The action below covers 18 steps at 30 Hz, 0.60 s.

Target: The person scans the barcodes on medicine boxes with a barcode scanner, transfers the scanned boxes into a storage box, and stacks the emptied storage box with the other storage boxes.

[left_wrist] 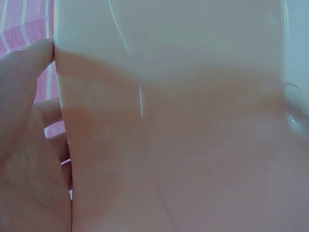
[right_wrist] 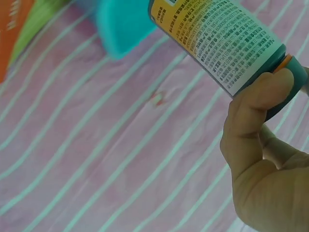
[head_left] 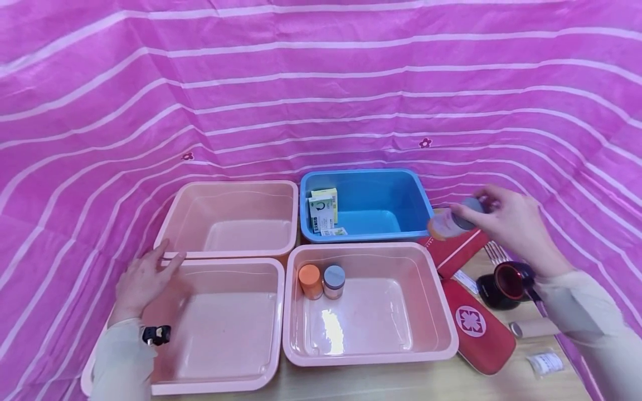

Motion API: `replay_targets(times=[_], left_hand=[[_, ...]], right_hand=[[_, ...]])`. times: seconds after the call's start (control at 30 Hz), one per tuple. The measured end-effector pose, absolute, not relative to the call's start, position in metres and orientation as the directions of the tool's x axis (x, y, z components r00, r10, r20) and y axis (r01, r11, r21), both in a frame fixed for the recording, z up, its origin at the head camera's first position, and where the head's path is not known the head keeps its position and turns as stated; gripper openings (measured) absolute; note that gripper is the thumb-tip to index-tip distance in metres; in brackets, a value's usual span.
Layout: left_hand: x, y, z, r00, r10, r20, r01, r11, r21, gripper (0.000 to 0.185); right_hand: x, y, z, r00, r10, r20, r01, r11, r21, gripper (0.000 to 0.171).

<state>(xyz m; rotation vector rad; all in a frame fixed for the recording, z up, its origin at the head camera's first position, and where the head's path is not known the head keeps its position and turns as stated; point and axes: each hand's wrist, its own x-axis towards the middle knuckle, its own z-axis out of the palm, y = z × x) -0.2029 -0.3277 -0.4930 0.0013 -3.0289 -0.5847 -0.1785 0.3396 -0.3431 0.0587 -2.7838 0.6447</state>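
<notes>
My right hand (head_left: 516, 223) pinches a pill bottle (head_left: 448, 223) by its grey cap, tilted in the air beside the blue bin's right corner. In the right wrist view the bottle (right_wrist: 224, 46) shows a white and yellow label with small print. My left hand (head_left: 145, 281) rests on the rim of the front left pink bin (head_left: 220, 328), fingers spread; in the left wrist view its fingers lie along the bin wall (left_wrist: 106, 145). Inside the front right pink bin (head_left: 371, 356) stand an orange-capped bottle (head_left: 311, 281) and a grey-capped bottle (head_left: 334, 281).
Several small boxes (head_left: 323, 211) lean in the blue bin (head_left: 366, 236). Behind the left bin is another pink bin (head_left: 230, 254). At the right lie a red case (head_left: 478, 328), a red box (head_left: 456, 250), a fork (head_left: 495, 253), a dark red cup-like item (head_left: 511, 281) and a small clear packet (head_left: 546, 363).
</notes>
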Motion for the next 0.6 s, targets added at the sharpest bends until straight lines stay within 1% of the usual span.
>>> replay_targets(times=[0.1,0.2,0.33,0.43,0.6], left_hand=[[-0.202,-0.328,-0.493,-0.998,-0.014,0.053,0.007,0.928,0.371,0.074],[-0.201,-0.33,-0.493,-0.999,-0.014,0.046,0.004,0.928,0.372,0.074],[-0.2,-0.331,-0.493,-0.999,-0.012,0.049,0.007,0.927,0.375,0.074],[-0.2,-0.332,-0.493,-0.999,-0.01,0.054,0.011,0.926,0.378,0.074],[-0.202,-0.329,-0.492,-0.999,-0.008,0.049,0.012,0.925,0.381,0.075]], right_hand=[[-0.204,0.312,-0.338,-0.974,-0.063,0.218,-0.157,0.88,-0.448,0.048],[-0.233,0.284,-0.342,-0.984,-0.14,0.109,-0.176,0.852,-0.493,0.054],[-0.272,0.248,-0.353,-0.978,-0.211,-0.002,-0.176,0.818,-0.547,0.051],[-0.294,0.219,-0.361,-0.966,-0.257,-0.032,-0.199,0.816,-0.543,0.05],[-0.314,0.171,-0.363,-0.938,-0.346,-0.013,-0.29,0.806,-0.516,0.042]])
